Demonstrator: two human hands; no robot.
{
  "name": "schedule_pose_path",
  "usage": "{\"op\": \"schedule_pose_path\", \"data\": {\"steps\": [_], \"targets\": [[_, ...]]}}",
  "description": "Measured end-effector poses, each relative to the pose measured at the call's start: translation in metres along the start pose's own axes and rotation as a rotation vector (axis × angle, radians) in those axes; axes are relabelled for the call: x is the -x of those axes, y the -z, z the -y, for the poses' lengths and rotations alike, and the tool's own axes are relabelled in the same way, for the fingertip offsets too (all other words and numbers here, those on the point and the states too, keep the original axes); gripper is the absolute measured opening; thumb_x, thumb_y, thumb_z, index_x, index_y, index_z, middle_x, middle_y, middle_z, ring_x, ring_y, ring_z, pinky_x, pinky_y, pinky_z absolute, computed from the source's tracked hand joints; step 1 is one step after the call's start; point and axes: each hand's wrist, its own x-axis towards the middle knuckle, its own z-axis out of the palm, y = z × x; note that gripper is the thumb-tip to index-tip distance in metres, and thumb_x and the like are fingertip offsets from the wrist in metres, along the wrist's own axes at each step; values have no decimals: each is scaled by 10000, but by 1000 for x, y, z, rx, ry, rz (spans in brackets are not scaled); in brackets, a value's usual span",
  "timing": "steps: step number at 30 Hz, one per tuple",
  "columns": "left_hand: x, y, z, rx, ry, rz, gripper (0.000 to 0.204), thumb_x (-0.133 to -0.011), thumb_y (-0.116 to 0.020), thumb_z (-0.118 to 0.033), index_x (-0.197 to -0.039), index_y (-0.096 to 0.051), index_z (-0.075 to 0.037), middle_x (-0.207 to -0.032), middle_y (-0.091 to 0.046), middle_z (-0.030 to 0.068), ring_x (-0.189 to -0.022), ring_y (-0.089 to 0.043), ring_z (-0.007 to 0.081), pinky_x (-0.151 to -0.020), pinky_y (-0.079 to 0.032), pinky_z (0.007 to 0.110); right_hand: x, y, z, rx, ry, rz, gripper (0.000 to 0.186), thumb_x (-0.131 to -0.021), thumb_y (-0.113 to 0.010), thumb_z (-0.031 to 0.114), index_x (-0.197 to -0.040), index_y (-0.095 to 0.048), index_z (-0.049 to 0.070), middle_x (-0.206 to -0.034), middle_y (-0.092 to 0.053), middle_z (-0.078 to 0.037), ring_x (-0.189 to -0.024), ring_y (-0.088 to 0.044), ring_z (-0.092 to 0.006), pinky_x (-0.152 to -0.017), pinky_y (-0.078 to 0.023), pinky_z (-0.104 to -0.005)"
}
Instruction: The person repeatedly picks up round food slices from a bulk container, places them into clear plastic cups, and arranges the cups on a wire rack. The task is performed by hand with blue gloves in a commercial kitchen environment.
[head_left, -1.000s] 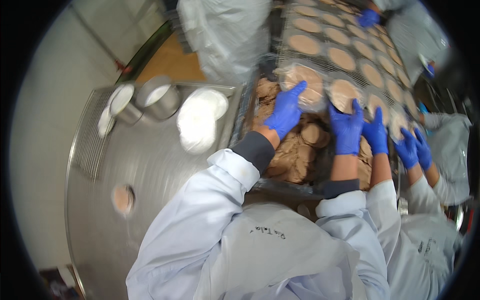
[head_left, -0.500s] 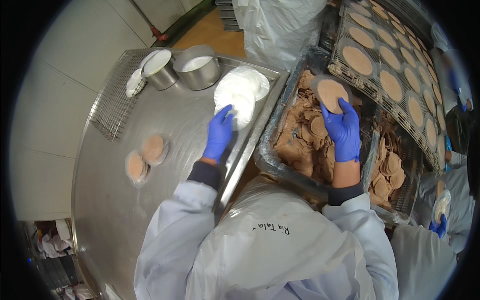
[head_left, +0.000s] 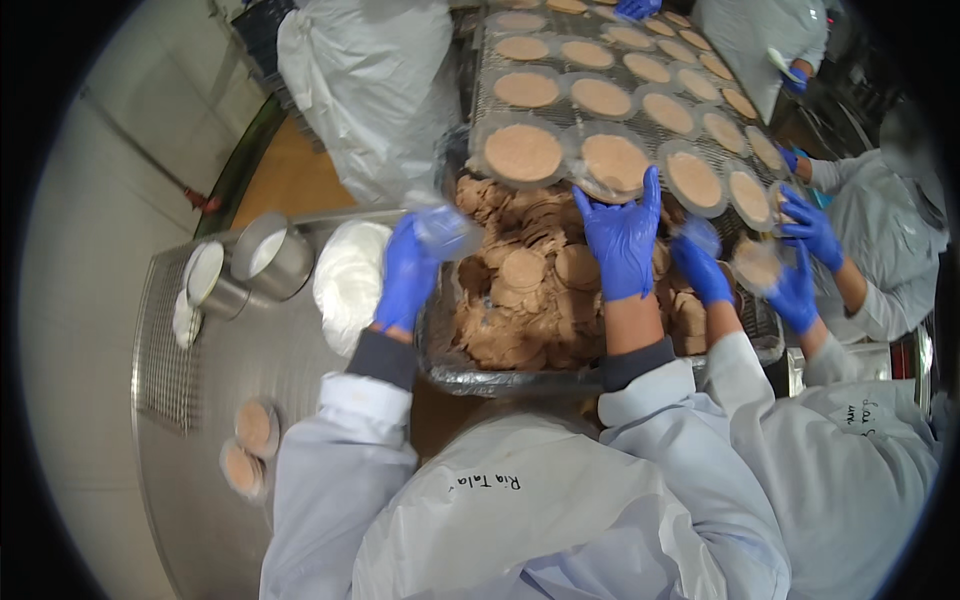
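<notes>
My right hand [head_left: 622,245], in a blue glove, reaches up to the near edge of the mesh rack. Its thumb and fingers grip either side of a round pinkish-brown patty [head_left: 614,163] with a clear film disc around it. My left hand [head_left: 405,272], also blue-gloved, is closed on a clear film disc [head_left: 447,230], blurred by motion. That hand is beside a stack of white discs [head_left: 348,285] on the steel table [head_left: 290,370]. Below my hands lies a plastic-lined tub [head_left: 500,378] with brown meat and loose patties [head_left: 522,270] in it.
Rows of patties on clear discs cover the mesh rack [head_left: 565,118]. Close on my right, a co-worker's gloved hands [head_left: 705,270] move over the tub. Two steel pots [head_left: 270,262], a wire grid [head_left: 165,365] and two patties [head_left: 257,427] are on the table at left.
My view has turned right. My right hand has moved from above the tub to a patty at the rack. My left hand has left the white stack and now holds a clear film disc.
</notes>
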Motion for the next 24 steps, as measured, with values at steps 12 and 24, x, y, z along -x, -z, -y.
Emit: {"op": "schedule_pose_path", "data": {"steps": [12,24], "targets": [[-15,-108,-53,1284,467,176,522,-818,-591,-218,-1243,-369,-12,-1229,-463,160,-1112,-473,295,-937,-398,420,1,121,5,-131,-264,-362,394,-835,-447,125,-1214,-366,54,-1203,-420,-160,-1076,-452,-326,-876,-407,-483],[9,-24,-23,982,388,-136,447,-886,-458,-210,-1262,-329,-5,-1278,-392,191,-1183,-382,339,-980,-312,532,-28,-9,34,186,95,-119,445,-856,-503,190,-1227,-355,-6,-1226,-444,-153,-1129,-447,-313,-915,-398,-452]]}}
